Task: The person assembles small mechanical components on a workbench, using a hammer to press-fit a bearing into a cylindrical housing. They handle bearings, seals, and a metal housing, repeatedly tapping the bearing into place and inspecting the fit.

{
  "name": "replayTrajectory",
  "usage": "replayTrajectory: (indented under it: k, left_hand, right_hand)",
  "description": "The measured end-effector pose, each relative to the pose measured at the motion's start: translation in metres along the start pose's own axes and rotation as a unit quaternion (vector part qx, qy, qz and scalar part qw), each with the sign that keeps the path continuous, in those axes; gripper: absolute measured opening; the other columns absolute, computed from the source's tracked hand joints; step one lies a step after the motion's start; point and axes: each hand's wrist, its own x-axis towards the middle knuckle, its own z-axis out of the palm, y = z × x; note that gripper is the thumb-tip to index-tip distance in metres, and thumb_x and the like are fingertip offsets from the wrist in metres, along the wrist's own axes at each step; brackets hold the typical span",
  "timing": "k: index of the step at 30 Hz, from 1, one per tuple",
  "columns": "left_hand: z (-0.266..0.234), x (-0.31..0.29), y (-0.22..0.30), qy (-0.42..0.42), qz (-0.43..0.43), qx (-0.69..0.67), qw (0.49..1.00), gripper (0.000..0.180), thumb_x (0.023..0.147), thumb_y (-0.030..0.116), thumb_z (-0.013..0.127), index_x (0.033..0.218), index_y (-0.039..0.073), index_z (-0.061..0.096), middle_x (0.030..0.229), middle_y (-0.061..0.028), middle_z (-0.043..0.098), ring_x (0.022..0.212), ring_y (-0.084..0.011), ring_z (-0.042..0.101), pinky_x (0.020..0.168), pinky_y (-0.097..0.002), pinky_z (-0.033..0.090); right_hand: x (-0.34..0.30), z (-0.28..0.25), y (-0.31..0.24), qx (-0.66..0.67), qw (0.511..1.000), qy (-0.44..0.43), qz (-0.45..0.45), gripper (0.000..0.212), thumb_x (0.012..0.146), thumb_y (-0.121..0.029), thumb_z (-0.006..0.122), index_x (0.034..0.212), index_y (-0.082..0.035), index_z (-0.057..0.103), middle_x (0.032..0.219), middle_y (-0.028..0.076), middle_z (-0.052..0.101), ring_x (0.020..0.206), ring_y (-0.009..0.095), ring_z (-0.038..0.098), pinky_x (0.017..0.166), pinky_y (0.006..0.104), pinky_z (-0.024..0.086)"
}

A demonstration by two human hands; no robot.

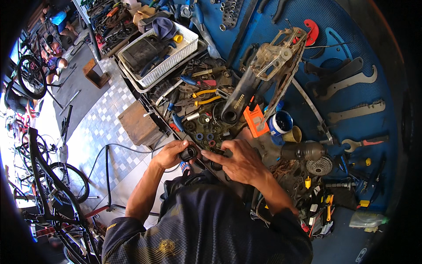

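Observation:
My left hand [170, 155] is closed around a small black ring-shaped part [188, 153] in front of my body, at the bench's near edge. Just to the right, my right hand [241, 162] hovers palm down with one finger stretched toward that part. Its other fingers are partly bent, and I see nothing held in them. Beyond both hands, several small rings, including a blue-edged ring [199, 136] and a reddish ring [212, 143], lie on the dirty bench top. A black tube with a toothed, grimy metal assembly [239, 103] leans there too.
An orange box [256, 122] and a blue-and-white tub [281, 122] stand right of the tube. Yellow-handled pliers [205, 97] lie near a white basket [182, 55]. A sprocket cassette [319, 166] sits at right. Wrenches hang on the blue board [351, 103]. Bicycles and people are at left.

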Motion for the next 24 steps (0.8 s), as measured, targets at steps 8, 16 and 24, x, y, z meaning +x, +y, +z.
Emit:
replayTrajectory:
  k: [8, 16, 24]
  left_hand:
    - [-0.01, 0.0, 0.004, -0.016, -0.099, 0.104, 0.99, 0.054, 0.115, 0.044, 0.049, 0.127, -0.004, 0.07, 0.106, -0.0107, 0.074, 0.091, -0.0169, 0.068, 0.084, -0.0321, 0.055]
    - [-0.006, 0.006, 0.028, -0.042, 0.052, 0.381, 0.922, 0.049, 0.099, 0.037, 0.078, 0.13, -0.001, 0.071, 0.118, -0.0107, 0.073, 0.11, -0.026, 0.063, 0.1, -0.0395, 0.05]
    - [0.005, 0.012, 0.026, 0.044, 0.159, 0.539, 0.826, 0.055, 0.083, 0.039, 0.092, 0.126, 0.008, 0.076, 0.118, -0.0078, 0.072, 0.118, -0.0283, 0.057, 0.105, -0.0426, 0.045]
  right_hand:
    - [0.027, 0.02, 0.016, -0.119, 0.985, -0.029, -0.125, 0.053, 0.103, -0.015, 0.052, 0.146, -0.043, 0.064, 0.121, 0.002, 0.054, 0.106, 0.024, 0.055, 0.098, 0.0415, 0.048]
    - [0.037, 0.007, -0.007, -0.136, 0.986, -0.091, -0.033, 0.04, 0.096, -0.022, 0.068, 0.134, -0.032, 0.074, 0.111, 0.003, 0.059, 0.11, 0.025, 0.057, 0.1, 0.0419, 0.047]
    - [0.035, 0.023, 0.018, 0.484, 0.833, -0.172, 0.206, 0.036, 0.104, -0.012, 0.06, 0.137, -0.012, 0.073, 0.096, -0.002, 0.055, 0.085, 0.012, 0.054, 0.072, 0.0289, 0.047]
